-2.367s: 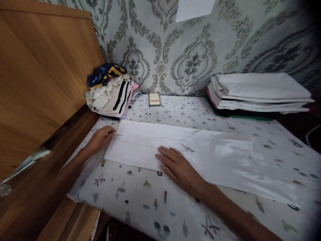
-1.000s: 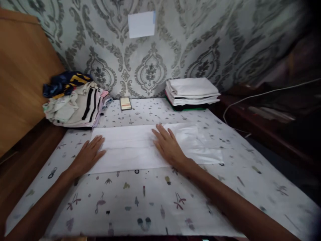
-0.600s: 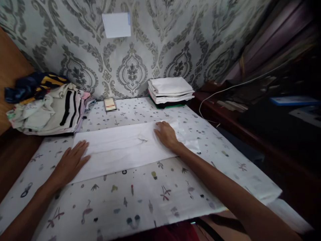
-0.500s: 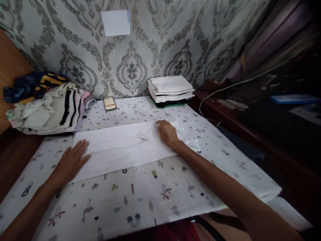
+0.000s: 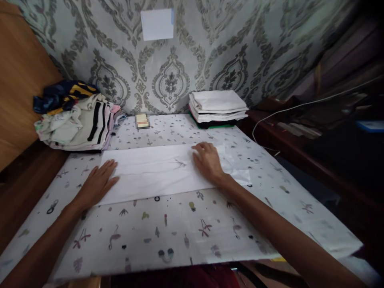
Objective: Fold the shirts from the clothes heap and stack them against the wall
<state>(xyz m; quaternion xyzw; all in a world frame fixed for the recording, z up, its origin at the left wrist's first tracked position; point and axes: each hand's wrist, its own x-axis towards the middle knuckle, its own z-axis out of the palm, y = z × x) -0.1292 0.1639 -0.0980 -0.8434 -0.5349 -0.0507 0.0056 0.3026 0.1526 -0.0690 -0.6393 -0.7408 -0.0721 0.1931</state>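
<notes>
A long, folded white cloth (image 5: 150, 172) lies across the patterned sheet, with soft creases and a small pucker near its middle. My left hand (image 5: 100, 182) rests flat on its left end, fingers stretched out. Toward the other end, my right hand (image 5: 209, 163) presses on the fabric with its fingers bent and spread a little; its fingertips are partly hidden. Thinner, see-through white material (image 5: 240, 176) sticks out to the right of that hand. Whether it belongs to the same cloth I cannot tell.
A heap of clothes (image 5: 76, 124) sits at the back left beside a wooden panel (image 5: 27, 80). Folded white garments (image 5: 219, 102) are stacked at the back right. A small blurred box (image 5: 142, 120) stands near the wall. A white cable (image 5: 288, 102) crosses a dark ledge on the right.
The view has swung slightly left, so everything appears shifted right. Both hands keep nearly the same places on the cloth, the right one with its fingers slightly more bent.
</notes>
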